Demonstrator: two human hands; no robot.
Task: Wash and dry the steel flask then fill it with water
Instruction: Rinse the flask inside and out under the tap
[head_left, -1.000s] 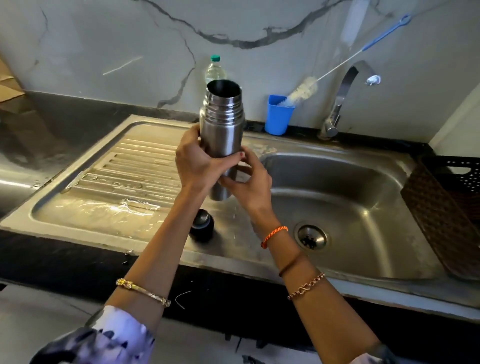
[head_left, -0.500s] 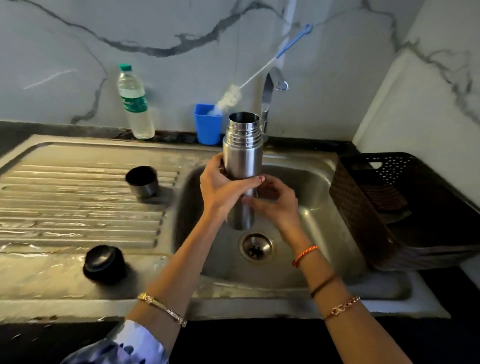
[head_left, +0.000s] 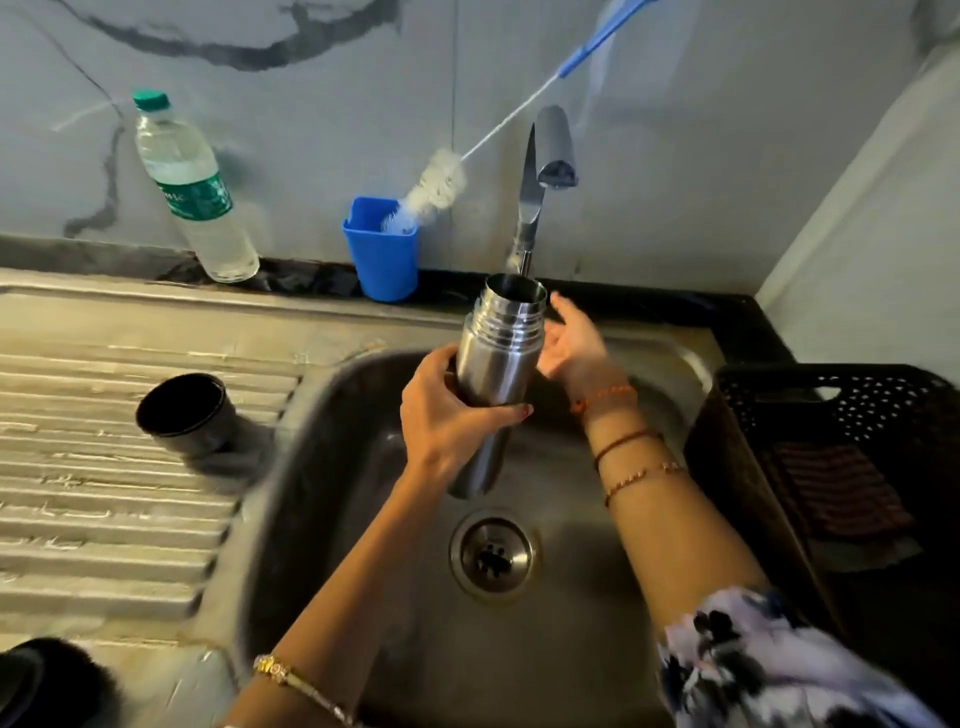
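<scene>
The open steel flask (head_left: 497, 358) stands upright in the air over the sink basin (head_left: 332, 467), its mouth below the tap spout (head_left: 555, 156). My left hand (head_left: 447, 415) grips the flask around its middle. My right hand (head_left: 574, 343) is off the flask, just to its right, fingers spread and relaxed, reaching toward the tap. No water runs from the tap. The flask's steel cup lid (head_left: 187, 413) stands on the drainboard at left. Its black stopper (head_left: 39, 680) lies at the bottom left corner.
A blue cup (head_left: 382, 260) holding a bottle brush (head_left: 436, 187) stands behind the sink beside the tap. A plastic water bottle (head_left: 192, 187) leans against the marble wall. A dark perforated basket (head_left: 831, 457) with a cloth inside sits right of the basin.
My right hand has let go of the flask and moved up toward the tap. The flask has shifted further over the basin, under the spout, held by my left hand alone.
</scene>
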